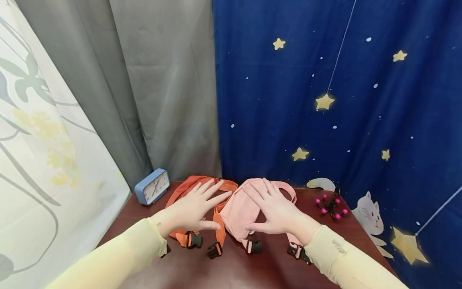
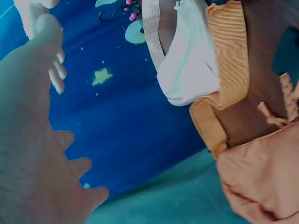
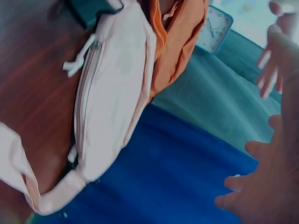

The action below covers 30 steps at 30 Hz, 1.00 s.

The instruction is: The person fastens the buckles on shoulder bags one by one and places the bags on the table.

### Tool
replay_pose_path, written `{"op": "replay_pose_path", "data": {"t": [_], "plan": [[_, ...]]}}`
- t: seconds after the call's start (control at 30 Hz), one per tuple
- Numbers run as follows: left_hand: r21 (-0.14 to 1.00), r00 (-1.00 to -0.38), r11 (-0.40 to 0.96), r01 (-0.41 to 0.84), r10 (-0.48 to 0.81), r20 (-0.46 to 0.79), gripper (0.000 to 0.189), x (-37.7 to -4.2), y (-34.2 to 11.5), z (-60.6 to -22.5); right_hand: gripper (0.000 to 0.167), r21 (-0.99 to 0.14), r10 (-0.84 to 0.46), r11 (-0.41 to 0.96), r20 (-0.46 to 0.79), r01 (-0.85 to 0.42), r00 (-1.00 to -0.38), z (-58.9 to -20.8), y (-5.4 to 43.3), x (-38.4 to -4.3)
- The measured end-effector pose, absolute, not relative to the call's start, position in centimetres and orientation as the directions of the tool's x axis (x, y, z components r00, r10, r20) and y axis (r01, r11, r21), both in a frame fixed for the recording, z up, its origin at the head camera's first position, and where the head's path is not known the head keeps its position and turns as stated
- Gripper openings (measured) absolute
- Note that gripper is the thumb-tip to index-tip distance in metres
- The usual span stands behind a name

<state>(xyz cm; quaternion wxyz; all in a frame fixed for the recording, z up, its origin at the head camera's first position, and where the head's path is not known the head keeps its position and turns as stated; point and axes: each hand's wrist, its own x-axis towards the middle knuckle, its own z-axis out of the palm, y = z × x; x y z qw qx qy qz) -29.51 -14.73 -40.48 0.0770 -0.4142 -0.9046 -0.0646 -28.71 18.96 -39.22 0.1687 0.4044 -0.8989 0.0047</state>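
Both hands are held out with fingers spread above two waist bags lying on the table. My left hand [image 1: 195, 206] hovers over the orange bag [image 1: 184, 188], hiding its middle; the wrist view [image 2: 266, 172] shows space between hand and bag. Over the pink bag [image 1: 240, 214] is my right hand [image 1: 276, 208], likewise holding nothing. An orange strap [image 1: 220, 224] runs between the bags. Black buckles lie at the front: an orange bag's buckle [image 1: 194, 240], its mate [image 1: 215, 249], a pink bag's buckle [image 1: 254, 246] and another on the right strap [image 1: 298, 252].
A blue alarm clock [image 1: 152, 187] stands at the table's back left. Toward the back right lies a black item with pink balls [image 1: 331, 206]. The dark red table [image 1: 231, 269] ends against a grey curtain [image 1: 173, 100] and a blue star-patterned curtain [image 1: 263, 100].
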Motion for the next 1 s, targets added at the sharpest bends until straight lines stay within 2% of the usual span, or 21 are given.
{"op": "replay_pose_path", "data": {"t": [0.13,0.33,0.43,0.63,0.77,1.0], "plan": [[0.112,-0.664,0.656,0.746,0.719,0.205,0.091,-29.8,-16.4,-42.5,0.096,0.109,-0.755,0.631,0.313,-0.768,-0.576,-40.7,17.9,-29.3],[0.164,-0.729,0.712,0.683,0.649,0.216,0.08,-29.8,-18.6,-45.7,0.064,-0.042,-0.725,0.658,0.236,-0.752,-0.648,-43.6,15.3,-29.0],[0.193,-0.756,0.731,0.654,0.622,0.206,0.077,-29.8,-19.4,-47.2,0.054,-0.107,-0.737,0.639,0.197,-0.762,-0.646,-45.2,13.7,-28.8],[0.271,-0.772,0.724,0.634,0.612,0.169,0.062,-30.0,-20.2,-49.5,0.048,-0.196,-0.785,0.587,0.097,-0.785,-0.612,-47.8,10.9,-28.2],[0.292,-0.765,0.709,0.642,0.616,0.187,0.058,-30.3,-20.4,-50.5,0.049,-0.258,-0.767,0.615,0.024,-0.745,-0.641,-49.1,9.7,-28.2],[0.336,-0.801,0.731,0.594,0.576,0.165,0.05,-30.4,-21.0,-51.6,0.044,-0.252,-0.746,0.644,0.002,-0.722,-0.666,-51.5,9.2,-28.5]]}}
